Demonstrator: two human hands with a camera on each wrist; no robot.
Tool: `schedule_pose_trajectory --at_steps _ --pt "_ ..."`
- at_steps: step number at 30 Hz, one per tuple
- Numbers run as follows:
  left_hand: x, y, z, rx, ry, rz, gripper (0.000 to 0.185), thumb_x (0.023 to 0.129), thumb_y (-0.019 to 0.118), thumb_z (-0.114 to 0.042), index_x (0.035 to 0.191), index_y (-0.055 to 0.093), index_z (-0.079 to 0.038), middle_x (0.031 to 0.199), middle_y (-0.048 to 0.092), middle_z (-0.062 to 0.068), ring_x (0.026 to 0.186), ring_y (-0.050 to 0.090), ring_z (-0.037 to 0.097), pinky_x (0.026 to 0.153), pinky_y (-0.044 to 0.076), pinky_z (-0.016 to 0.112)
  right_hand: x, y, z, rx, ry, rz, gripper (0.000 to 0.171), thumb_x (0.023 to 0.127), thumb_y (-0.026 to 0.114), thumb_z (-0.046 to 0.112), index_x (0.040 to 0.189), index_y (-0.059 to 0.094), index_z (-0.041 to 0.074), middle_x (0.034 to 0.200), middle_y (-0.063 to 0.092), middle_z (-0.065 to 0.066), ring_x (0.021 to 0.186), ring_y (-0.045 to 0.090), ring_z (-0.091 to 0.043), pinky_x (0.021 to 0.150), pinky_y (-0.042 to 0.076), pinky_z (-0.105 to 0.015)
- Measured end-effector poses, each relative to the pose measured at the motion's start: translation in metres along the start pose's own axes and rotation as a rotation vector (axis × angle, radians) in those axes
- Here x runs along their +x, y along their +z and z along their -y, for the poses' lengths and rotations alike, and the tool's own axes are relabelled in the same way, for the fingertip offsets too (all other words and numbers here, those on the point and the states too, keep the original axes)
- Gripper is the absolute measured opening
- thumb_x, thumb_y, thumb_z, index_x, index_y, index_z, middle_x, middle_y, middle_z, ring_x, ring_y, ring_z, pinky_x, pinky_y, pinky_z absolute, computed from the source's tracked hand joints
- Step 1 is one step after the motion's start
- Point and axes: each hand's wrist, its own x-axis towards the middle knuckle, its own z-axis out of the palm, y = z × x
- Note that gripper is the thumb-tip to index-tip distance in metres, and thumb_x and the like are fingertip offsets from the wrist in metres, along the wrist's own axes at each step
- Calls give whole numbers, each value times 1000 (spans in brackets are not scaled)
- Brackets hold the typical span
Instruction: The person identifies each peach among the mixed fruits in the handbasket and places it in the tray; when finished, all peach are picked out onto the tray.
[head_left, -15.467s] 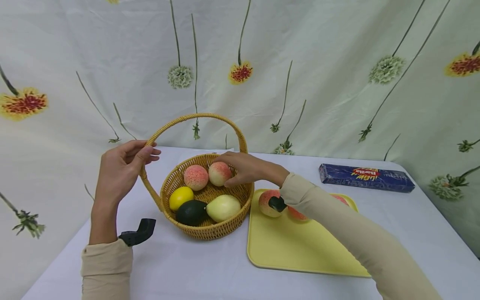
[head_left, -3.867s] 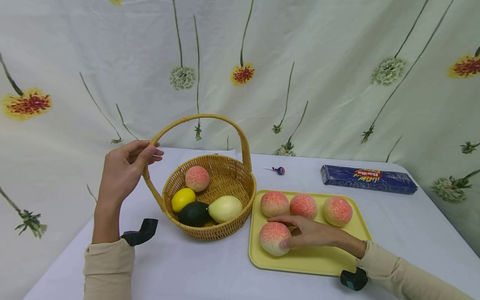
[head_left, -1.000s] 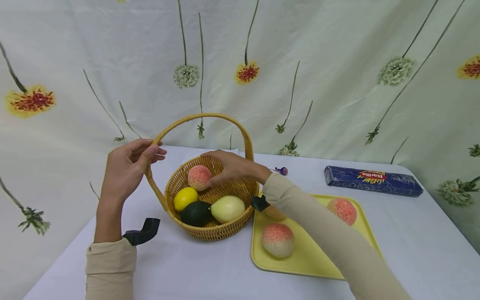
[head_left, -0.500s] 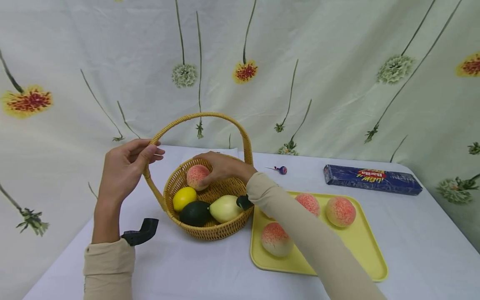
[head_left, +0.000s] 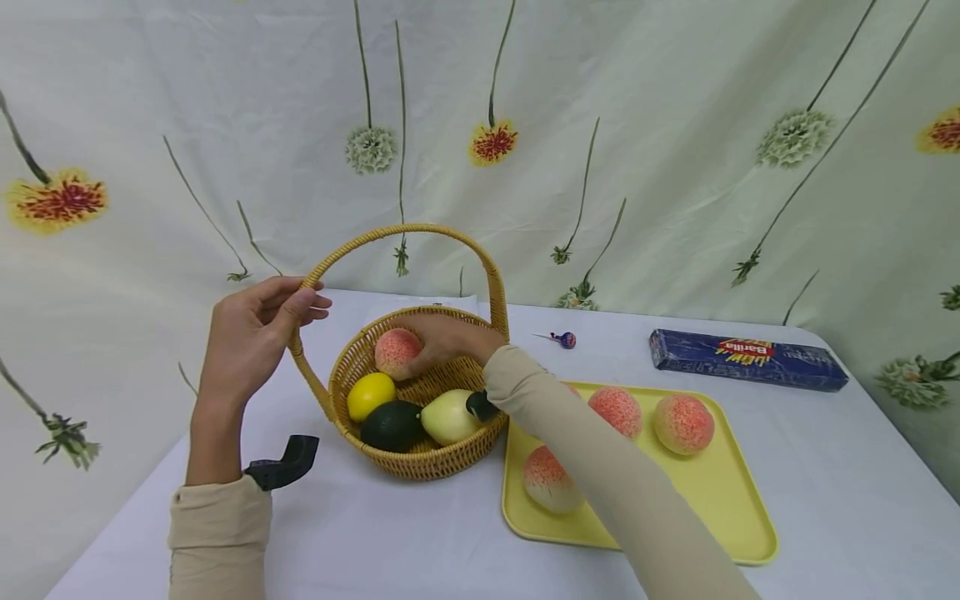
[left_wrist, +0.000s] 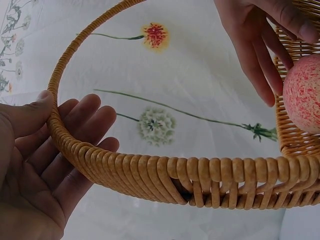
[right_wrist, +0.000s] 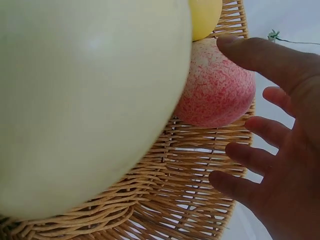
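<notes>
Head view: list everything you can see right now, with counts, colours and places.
basket: one, tan wicker, table centre-left
peach in basket: one, pink-speckled, back
lemon: one, yellow, in basket
avocado: one, dark green, basket front
pear: one, pale yellow, basket front
tray: one, yellow, right of basket
peaches on tray: three visible
pasta box: one, blue, far right
lollipop: one, behind tray
left hand: holds basket handle
right hand: fingers open at basket peach

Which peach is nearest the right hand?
The peach in the basket, beside the right hand; the other visible peaches lie on the yellow tray.
</notes>
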Motion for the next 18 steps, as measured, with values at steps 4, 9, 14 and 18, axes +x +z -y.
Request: schedule_pose_trajectory --at_steps 4,9,14,18 --pt "-1 0 -1 1 2 2 33 97 56 -24 121 63 -4 103 70 14 82 65 -6 75 51 11 2 1 2 -19 0 19 72 89 68 22 150 30 12 151 36 -5 136 36 -20 113 29 -32" --pt "0 0 -1 7 4 1 34 97 56 -24 122 63 -3 104 70 15 82 64 -7 74 50 9 3 1 4 -26 8 42 71 91 66 21 151 28 12 153 34 -5 139 32 -19 115 25 -30" --pt "0 0 -1 11 -3 1 35 97 56 -25 123 62 -3 105 70 15 82 64 -8 73 49 8 2 1 5 -46 13 72 72 92 65 19 152 26 13 153 34 -7 139 32 -21 115 26 -33" --pt "0 0 0 10 -6 2 35 97 56 -25 123 62 -3 105 70 15 82 64 -7 74 50 8 -1 1 2 -94 46 81 70 92 65 17 151 30 16 148 41 -8 136 34 -24 112 31 -36"
